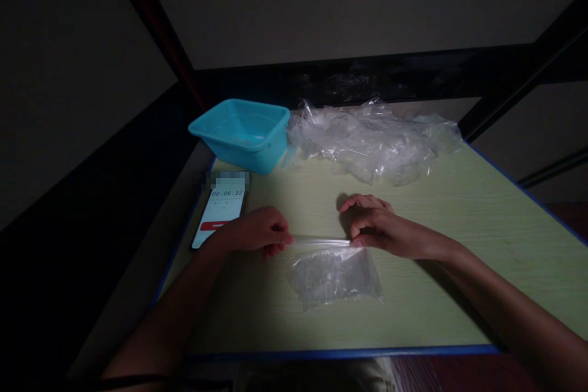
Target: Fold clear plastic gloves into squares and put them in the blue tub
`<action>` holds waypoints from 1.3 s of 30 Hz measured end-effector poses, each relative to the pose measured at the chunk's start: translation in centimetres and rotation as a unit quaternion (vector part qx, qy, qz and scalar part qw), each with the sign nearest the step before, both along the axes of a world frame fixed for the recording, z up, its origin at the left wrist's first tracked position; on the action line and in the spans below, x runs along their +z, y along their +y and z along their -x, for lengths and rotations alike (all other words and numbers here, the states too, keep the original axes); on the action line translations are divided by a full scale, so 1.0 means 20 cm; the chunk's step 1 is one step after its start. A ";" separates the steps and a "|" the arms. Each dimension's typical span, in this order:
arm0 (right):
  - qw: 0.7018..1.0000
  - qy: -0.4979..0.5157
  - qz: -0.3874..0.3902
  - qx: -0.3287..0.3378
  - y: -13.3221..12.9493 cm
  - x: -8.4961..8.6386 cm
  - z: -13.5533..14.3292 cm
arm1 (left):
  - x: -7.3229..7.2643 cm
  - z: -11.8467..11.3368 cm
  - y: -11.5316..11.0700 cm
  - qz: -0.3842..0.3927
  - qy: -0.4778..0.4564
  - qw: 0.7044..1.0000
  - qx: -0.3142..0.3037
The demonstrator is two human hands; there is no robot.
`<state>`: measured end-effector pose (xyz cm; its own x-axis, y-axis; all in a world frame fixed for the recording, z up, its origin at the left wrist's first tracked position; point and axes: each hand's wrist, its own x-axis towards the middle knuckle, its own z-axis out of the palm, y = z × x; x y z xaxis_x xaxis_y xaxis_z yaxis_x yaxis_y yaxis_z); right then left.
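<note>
A clear plastic bag [337,278] lies over the near middle of the table, its top edge drawn into a straight, narrow band. My left hand [266,233] pinches the left end of that band between thumb and fingers. At the other end, my right hand [376,226] grips the band with thumb and index finger, while its other fingers are curled and raised. Between the two hands the edge looks taut. The bag's body hangs toward me, wrinkled and see-through; I cannot make out anything inside it.
A turquoise plastic basin [266,156] stands at the back left. Beside it, a heap of crumpled clear plastic bags [381,141] spreads along the back. A phone showing a timer [223,208] lies near the left edge. The pale table [459,306] has blue edging.
</note>
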<state>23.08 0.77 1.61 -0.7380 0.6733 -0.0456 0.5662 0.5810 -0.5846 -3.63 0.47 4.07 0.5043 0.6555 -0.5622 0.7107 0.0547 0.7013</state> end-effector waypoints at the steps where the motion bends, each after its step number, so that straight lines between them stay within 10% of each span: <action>1: 1.000 0.003 -0.002 0.001 0.00 0.00 0.00 | 0.00 0.00 0.00 0.000 0.000 1.000 0.000; 23: 0.996 0.070 -0.051 0.037 -0.17 0.12 0.07 | 0.01 -0.03 -0.03 0.046 -0.002 0.998 -0.030; 39: 0.985 -0.058 -0.147 0.065 -0.36 -0.06 0.05 | -0.02 -0.03 -0.04 0.055 -0.018 0.998 -0.003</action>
<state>22.06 -6.44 0.33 -0.8198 0.5706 0.0496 0.5291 0.7876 -0.3158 -3.10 -0.32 3.61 0.5296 0.5880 -0.6114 0.6858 0.1275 0.7165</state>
